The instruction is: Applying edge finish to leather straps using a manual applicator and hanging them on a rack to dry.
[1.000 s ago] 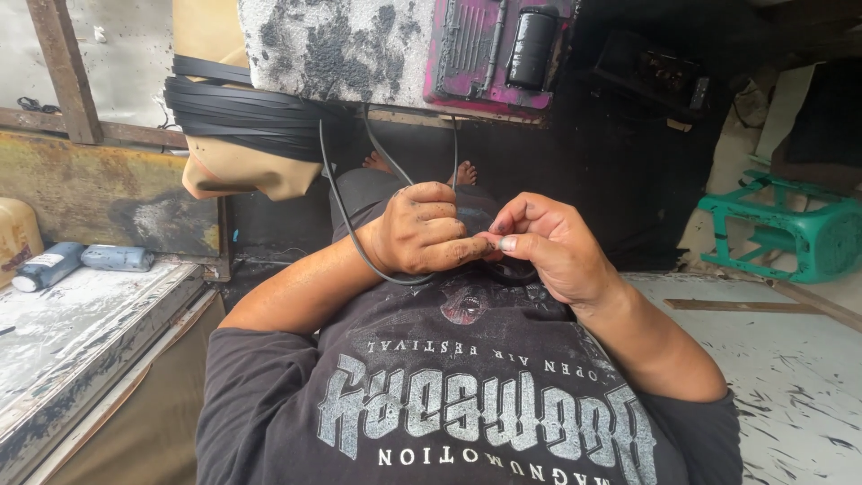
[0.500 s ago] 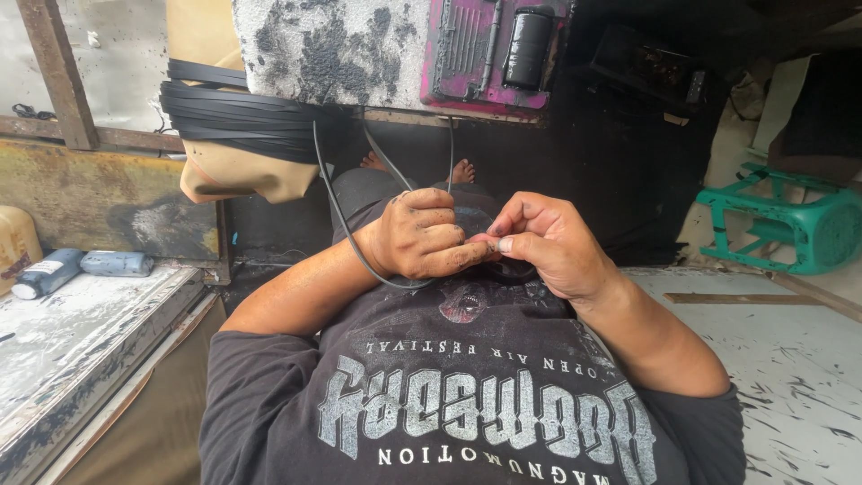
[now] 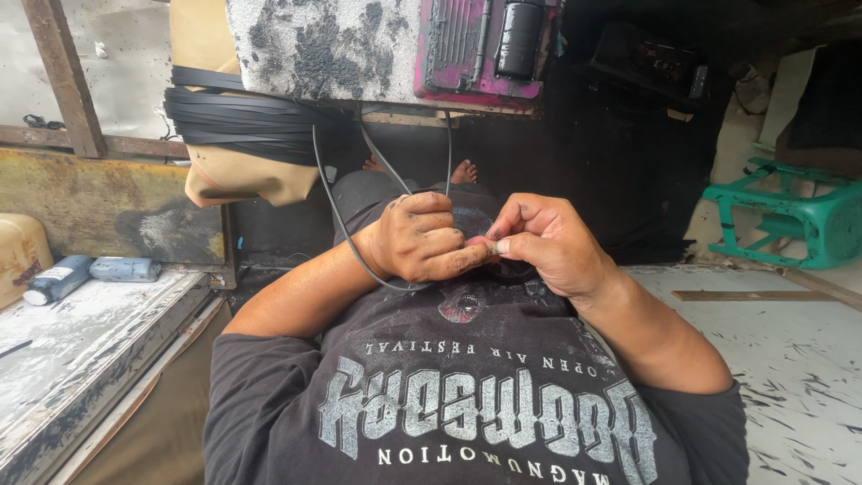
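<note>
Landmark: the black wire loop (image 3: 334, 208) at the middle of the view.

Far left of the loop: a yellowish plastic jug (image 3: 18, 256) at the frame edge, then two small bottles (image 3: 59, 278) lying on a grimy, paint-scarred bench (image 3: 81, 350).

Left of and above the loop: a bundle of flat black straps (image 3: 242, 117) wrapped around a tan board (image 3: 235, 175).

Directly above the loop: a grey, black-speckled slab (image 3: 323, 45), with a pink-stained tool block (image 3: 476, 49) just to its right; thin black strands hanging down from there toward the hands.

At the loop itself: left hand (image 3: 417, 238), smudged black, curled closed around the wire, the loop running out from under the fist and curving up past the forearm. Touching it on the right: right hand (image 3: 548, 242), thumb and forefinger pinched narrow on a small pale piece at the wire's end; too small to tell what the piece is.

Below the loop: a black printed shirt (image 3: 467, 404).

Behind the loop: bare toes (image 3: 463, 171) showing on the dark floor.

Far right of the loop: a green plastic stool (image 3: 790, 211) tipped on its side, beside a white scuffed board (image 3: 790, 359).
</note>
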